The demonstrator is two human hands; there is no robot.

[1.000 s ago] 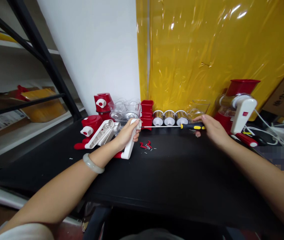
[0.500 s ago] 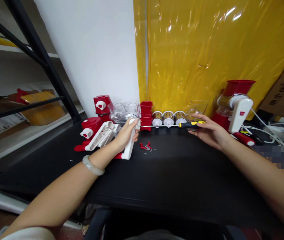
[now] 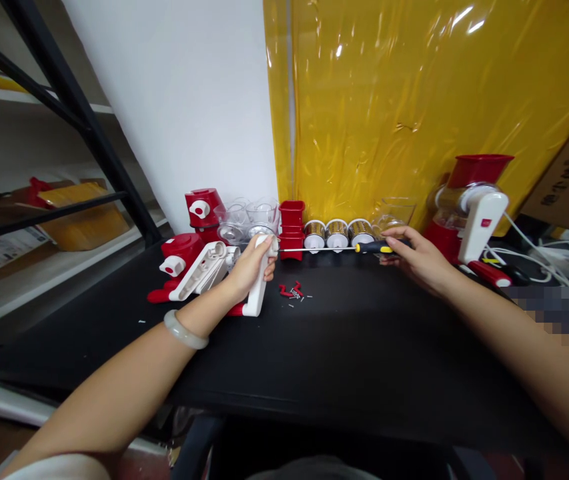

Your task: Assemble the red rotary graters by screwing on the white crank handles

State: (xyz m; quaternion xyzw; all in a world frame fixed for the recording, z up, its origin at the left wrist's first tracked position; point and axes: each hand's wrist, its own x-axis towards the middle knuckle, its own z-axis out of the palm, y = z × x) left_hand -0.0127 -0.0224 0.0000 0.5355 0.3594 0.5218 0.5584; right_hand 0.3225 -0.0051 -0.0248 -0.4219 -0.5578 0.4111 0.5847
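My left hand (image 3: 250, 268) is closed around a white crank handle (image 3: 257, 293) with a red grip, held upright over the table. In my right hand (image 3: 411, 257) is a screwdriver (image 3: 367, 247) with a black and yellow handle, gripped at its rear end. Its long shaft lies level and points left, the tip meeting the round hub at the top of the crank handle. Whether the tip sits in a screw is too small to tell. Below, small red parts (image 3: 291, 290) and several loose screws (image 3: 294, 297) lie on the black table (image 3: 344, 360).
Along the back stand red grater bodies (image 3: 203, 208), clear plastic hoppers (image 3: 263, 213), red pushers (image 3: 292, 223) and grater drums (image 3: 337, 233). More white crank handles (image 3: 199, 273) lie at left. An assembled rotary grater (image 3: 479, 200) stands at right, near white cables (image 3: 534, 260).
My right hand's fingers have closed further around the screwdriver handle. The screwdriver stays against the crank handle's hub. My left hand keeps its hold, and the view has shifted slightly.
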